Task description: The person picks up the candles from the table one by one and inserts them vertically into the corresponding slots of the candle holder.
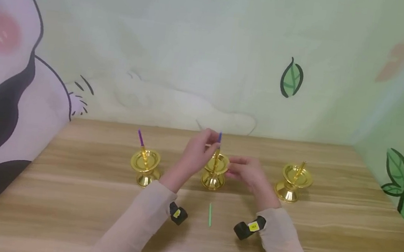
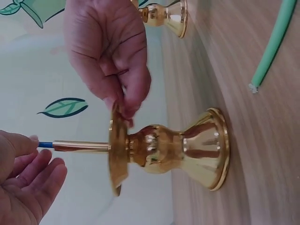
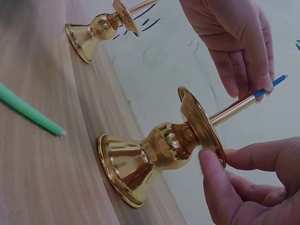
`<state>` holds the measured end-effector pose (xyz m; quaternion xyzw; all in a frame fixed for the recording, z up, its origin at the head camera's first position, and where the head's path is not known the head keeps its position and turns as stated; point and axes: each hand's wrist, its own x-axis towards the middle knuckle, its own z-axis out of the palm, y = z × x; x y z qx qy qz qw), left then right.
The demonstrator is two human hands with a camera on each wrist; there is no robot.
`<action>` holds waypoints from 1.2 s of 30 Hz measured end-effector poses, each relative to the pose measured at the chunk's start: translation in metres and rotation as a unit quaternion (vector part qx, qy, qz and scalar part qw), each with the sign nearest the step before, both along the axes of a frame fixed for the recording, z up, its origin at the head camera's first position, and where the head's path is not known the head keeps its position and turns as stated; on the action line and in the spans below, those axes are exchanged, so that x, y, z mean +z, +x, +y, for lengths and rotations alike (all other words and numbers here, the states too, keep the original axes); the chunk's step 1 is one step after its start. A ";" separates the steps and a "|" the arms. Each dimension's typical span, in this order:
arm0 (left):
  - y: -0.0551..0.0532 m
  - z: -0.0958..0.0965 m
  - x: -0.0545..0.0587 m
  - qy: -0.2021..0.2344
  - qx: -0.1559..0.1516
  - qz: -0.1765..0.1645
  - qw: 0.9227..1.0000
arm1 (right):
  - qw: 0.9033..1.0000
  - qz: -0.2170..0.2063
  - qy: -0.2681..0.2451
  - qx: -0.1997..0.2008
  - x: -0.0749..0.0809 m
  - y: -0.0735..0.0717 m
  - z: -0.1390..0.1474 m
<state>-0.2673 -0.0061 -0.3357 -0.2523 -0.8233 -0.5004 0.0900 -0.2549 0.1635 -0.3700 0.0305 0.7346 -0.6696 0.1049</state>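
The middle gold candle holder [image 1: 213, 180] stands upright on the table, its thin central tube rising from a round dish. Out of the tube's top pokes a slim blue candle [image 3: 280, 80], pinched by my left hand [image 1: 198, 153] at the tube's mouth. My right hand [image 1: 247, 173] grips the edge of the dish between thumb and fingers, as the right wrist view [image 3: 260, 187] shows. On the table in front of this holder lies a green candle [image 1: 210, 215], with a white wick at its tip.
To the left, a second gold holder [image 1: 147, 177] carries a purple candle [image 1: 141, 137], leaning slightly. At the right, a third gold holder [image 1: 287, 192] has a bare tube. Behind the wooden table [image 1: 63, 210] hangs a printed cloth backdrop [image 1: 196, 49].
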 end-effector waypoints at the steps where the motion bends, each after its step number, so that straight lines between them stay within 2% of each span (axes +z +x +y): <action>1: 0.000 -0.001 -0.001 0.005 0.003 -0.002 1.000 | 1.000 0.004 0.009 0.003 -0.001 0.000 0.001; 3: 0.002 -0.001 -0.001 0.015 0.013 0.004 1.000 | 0.999 0.016 0.039 0.007 -0.003 0.002 0.003; 7: 0.007 -0.002 0.003 0.021 0.032 0.043 0.998 | 0.995 0.034 0.089 -0.003 0.000 0.004 0.013; 12: 0.018 0.000 0.008 -0.009 0.037 0.070 0.997 | 0.993 0.044 0.113 -0.016 0.016 0.007 0.026; 18: 0.035 0.001 0.003 -0.057 0.032 0.077 0.995 | 0.989 0.050 0.135 -0.021 0.033 0.017 0.038; 22: 0.046 0.001 -0.005 -0.108 0.024 0.055 0.992 | 0.986 0.059 0.157 -0.025 0.040 0.027 0.047; 25: 0.054 0.000 -0.012 -0.156 0.019 0.032 0.987 | 0.982 0.064 0.176 -0.020 0.045 0.034 0.058; 32: 0.063 -0.005 -0.031 -0.235 0.017 -0.020 0.972 | 0.979 0.083 0.183 -0.017 0.055 0.043 0.090; 36: 0.068 -0.007 -0.039 -0.272 0.028 -0.043 0.961 | 0.980 0.081 0.180 -0.041 0.059 0.046 0.104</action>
